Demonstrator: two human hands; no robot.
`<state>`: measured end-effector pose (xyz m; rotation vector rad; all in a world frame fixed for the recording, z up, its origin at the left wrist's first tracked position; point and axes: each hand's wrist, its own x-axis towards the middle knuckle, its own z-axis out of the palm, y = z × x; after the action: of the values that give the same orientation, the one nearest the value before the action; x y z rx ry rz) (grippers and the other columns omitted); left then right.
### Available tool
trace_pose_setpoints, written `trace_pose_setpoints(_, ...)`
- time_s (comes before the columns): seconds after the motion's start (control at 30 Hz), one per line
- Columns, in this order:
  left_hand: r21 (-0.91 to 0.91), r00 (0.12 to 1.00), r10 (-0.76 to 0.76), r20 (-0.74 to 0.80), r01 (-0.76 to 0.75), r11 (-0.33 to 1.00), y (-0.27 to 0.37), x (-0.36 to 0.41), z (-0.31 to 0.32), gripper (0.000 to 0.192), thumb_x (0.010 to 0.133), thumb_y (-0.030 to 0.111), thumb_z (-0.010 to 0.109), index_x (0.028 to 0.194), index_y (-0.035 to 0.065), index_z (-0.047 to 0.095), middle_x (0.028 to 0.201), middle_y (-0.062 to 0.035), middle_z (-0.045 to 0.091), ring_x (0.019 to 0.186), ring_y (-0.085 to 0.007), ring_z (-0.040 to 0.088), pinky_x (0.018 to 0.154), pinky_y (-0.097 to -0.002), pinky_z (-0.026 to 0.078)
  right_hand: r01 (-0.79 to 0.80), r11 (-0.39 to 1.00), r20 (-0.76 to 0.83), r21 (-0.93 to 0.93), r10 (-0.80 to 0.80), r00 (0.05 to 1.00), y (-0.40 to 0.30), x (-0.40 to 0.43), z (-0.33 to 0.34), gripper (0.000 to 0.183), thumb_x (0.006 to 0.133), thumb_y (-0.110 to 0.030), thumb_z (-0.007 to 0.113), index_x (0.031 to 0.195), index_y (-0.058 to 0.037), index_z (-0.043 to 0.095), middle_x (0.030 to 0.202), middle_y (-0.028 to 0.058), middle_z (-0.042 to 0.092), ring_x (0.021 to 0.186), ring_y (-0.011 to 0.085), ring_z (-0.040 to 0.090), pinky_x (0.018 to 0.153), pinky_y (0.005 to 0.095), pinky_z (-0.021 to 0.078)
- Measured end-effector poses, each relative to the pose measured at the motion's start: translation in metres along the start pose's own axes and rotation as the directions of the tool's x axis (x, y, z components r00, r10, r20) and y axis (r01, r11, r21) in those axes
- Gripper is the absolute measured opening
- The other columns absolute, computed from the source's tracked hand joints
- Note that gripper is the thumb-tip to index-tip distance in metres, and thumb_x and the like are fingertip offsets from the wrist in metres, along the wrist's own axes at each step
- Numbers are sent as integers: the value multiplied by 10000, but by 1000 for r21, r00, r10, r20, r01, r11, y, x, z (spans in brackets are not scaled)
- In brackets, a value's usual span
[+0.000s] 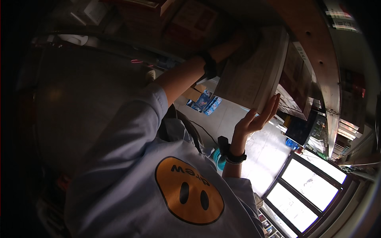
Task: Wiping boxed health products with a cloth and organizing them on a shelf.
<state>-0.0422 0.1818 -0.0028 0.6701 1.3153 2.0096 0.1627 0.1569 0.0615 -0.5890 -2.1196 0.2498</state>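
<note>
A large pale box, its side faintly printed, is tilted in front of me near the shelf. My right hand touches its lower edge, with the thumb on the near side and the fingers spread along the narrow side. My left arm reaches across to the box's upper part, where my left hand lies in deep shadow against it; its fingers cannot be made out. Both wrists wear dark bands.
A metal shelf upright with holes curves down the right, with red and white boxes beside it. Blue printed cartons and a teal basin are on the floor. A dim shelf holds a red and white box. Bright glazed doors stand lower right.
</note>
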Motion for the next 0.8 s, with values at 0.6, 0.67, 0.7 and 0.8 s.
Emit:
trace_pose_setpoints(0.6, 10, 976, -126, -178, 130, 991, -53, -79, 39, 295, 891, 204, 410, 1107, 8, 458, 971, -115, 542, 868, -176, 531, 748, -293, 441, 89, 995, -67, -35, -91, 994, 9, -2, 5, 583, 841, -294, 467, 1307, -34, 231, 1276, 180, 340, 1152, 335, 373, 915, 458, 358)
trace_pose_setpoints(0.67, -39, 966, -47, -254, 38, 999, -74, -97, 44, 298, 892, 194, 409, 1120, 6, 446, 1005, -104, 529, 895, -169, 525, 767, -278, 440, 74, 997, -60, -14, -74, 995, 8, -1, 3, 589, 832, -285, 458, 1298, -4, 232, 1271, 197, 340, 1150, 346, 371, 927, 456, 339)
trace_pose_setpoints(0.7, -58, 943, 6, -331, -26, 998, -82, -106, 50, 301, 893, 192, 407, 1127, 6, 440, 1025, -97, 521, 906, -164, 523, 776, -269, 439, 64, 998, -52, 0, -64, 997, 8, 0, 3, 596, 823, -276, 448, 1289, 25, 233, 1266, 214, 340, 1148, 358, 370, 938, 453, 321)
trace_pose_setpoints(0.8, -347, 963, -128, -236, 40, 937, -36, -132, 57, 304, 885, 157, 427, 1143, -3, 410, 1029, -86, 512, 901, -140, 523, 750, -249, 453, 24, 999, -67, 34, -22, 998, 17, -1, -2, 607, 827, -319, 440, 1282, 33, 245, 1264, 214, 350, 1144, 353, 376, 936, 453, 322)
